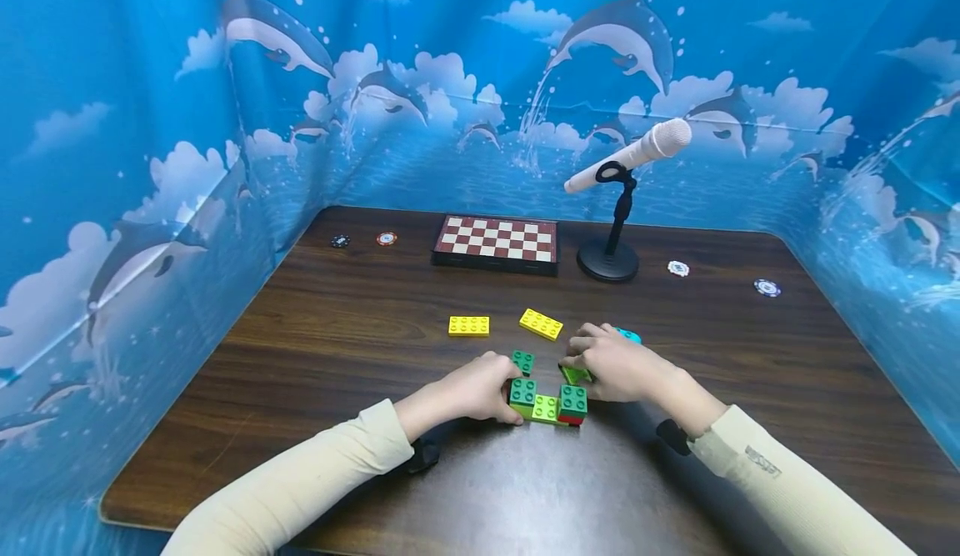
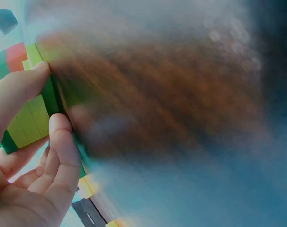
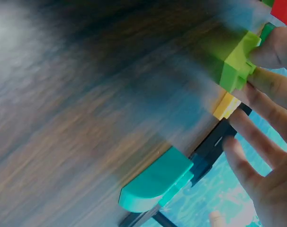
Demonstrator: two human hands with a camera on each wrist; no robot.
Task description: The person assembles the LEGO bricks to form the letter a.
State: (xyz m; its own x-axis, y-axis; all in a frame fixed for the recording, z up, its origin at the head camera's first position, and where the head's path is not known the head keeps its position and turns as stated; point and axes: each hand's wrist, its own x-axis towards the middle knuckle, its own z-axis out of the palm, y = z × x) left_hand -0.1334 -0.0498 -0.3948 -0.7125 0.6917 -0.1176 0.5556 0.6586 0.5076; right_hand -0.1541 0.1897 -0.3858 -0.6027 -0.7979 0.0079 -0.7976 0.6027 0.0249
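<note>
Lower centre: left hand is gripping the block assembly, steadying it (thumb and finger pinching); right hand is clasping a lime brick.

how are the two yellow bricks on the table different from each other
The left yellow brick lies square to the table edge; the right yellow brick sits turned at an angle. The right one lies closer to the right hand; the left one lies farther from both hands. Both are flat, studded, and untouched.
</note>
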